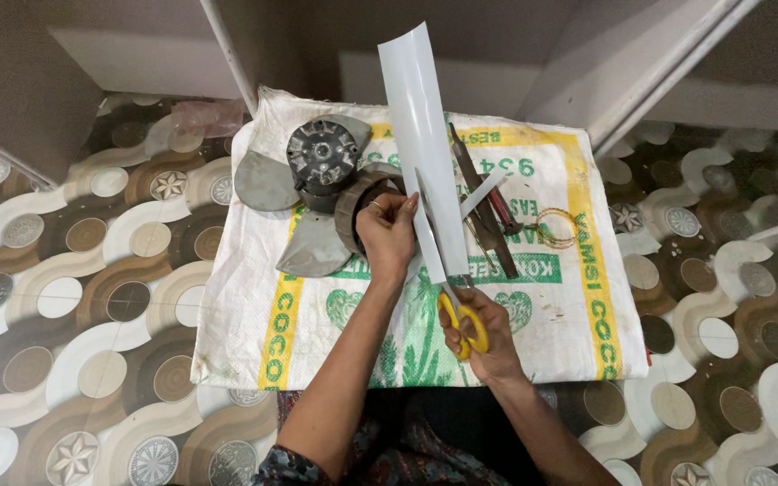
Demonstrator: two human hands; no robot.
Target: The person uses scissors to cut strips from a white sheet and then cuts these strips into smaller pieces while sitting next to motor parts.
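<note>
A long white sheet [420, 126] is held upright-tilted above a woven sack [578, 297] spread on a patterned floor [74, 297]. Its long axis runs from the hands away toward the wall. The left hand [387, 236] is closed on the sheet's near left edge, with a ring seen on one finger. The right hand [479, 337], nearer the body, is closed through the yellow handles of scissors [455, 301]; the blades point up the sheet's length and are set into its near end. A narrow cut strip [482, 193] splays to the right. The sheet appears thin, glossy and slightly curled. To the left a grey fan motor [321, 157] with dull metal blades lies on the sack; dark tools [483, 202] and a wire coil [556, 227] lie to the right.
</note>
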